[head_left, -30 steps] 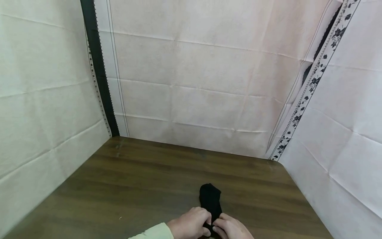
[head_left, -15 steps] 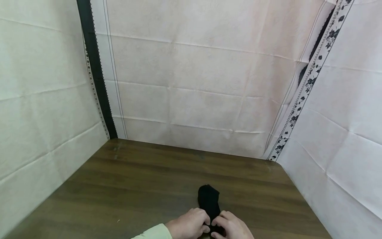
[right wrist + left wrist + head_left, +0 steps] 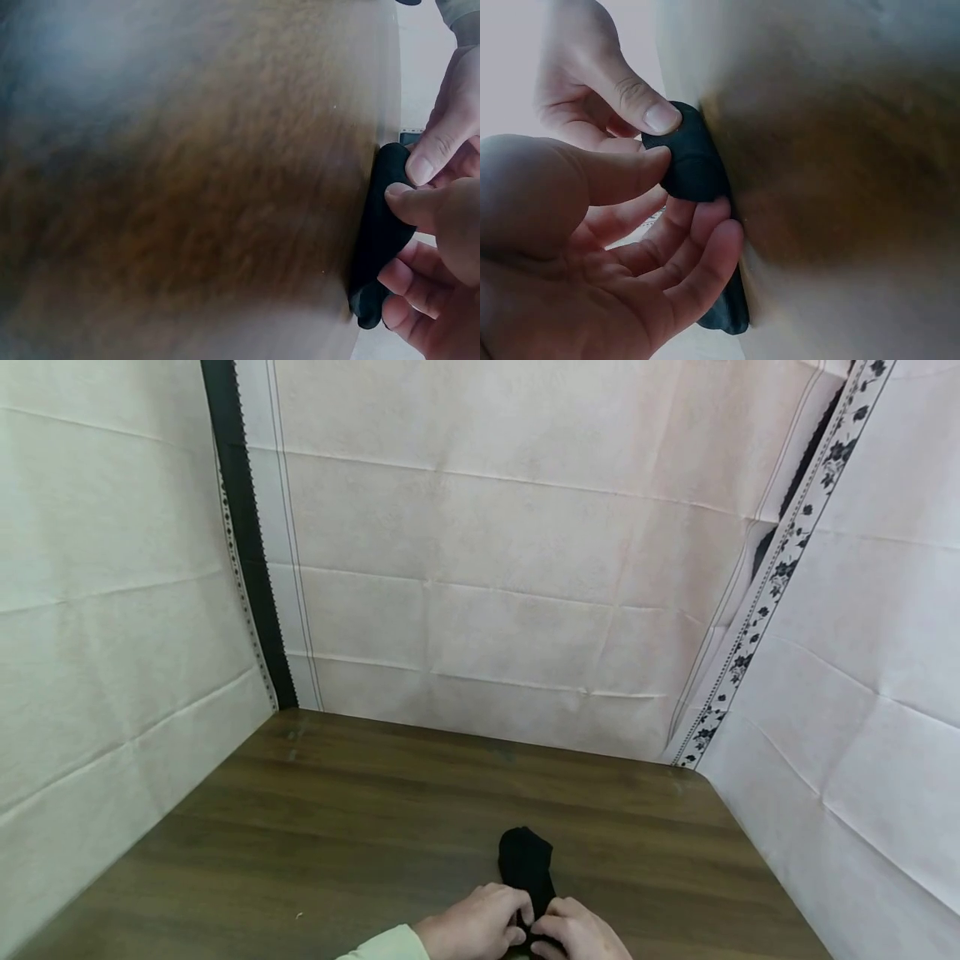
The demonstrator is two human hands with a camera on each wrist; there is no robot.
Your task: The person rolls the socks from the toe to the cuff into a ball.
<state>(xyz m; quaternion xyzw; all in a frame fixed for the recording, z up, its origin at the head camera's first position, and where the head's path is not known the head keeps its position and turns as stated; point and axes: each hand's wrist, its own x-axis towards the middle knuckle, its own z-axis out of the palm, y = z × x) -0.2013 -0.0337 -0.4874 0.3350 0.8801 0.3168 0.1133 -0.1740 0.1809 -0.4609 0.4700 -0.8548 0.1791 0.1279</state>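
A black sock (image 3: 525, 860) lies lengthwise on the wooden table, its rounded end pointing away from me. At its near end the cloth is folded over into a thick roll, plainest in the left wrist view, where the sock (image 3: 697, 169) is pinched from both sides. My left hand (image 3: 476, 922) holds the left side of this roll, thumb on top and fingers curled beneath. My right hand (image 3: 581, 931) pinches the right side, its thumb (image 3: 412, 202) close to the left thumb (image 3: 427, 161). The near edge of the sock is partly hidden by the hands.
The brown wooden table (image 3: 360, 827) spreads around the sock. White creased cloth sheets rise as a back wall (image 3: 480, 552), a left wall (image 3: 112, 593) and a right wall (image 3: 885, 652). A tiny pale speck (image 3: 299, 915) lies left of the hands.
My right fingers spread a little half a second ago and now draw in closer on the roll. The left hand stays nearly in place, and the sock's far end lies about where it was.
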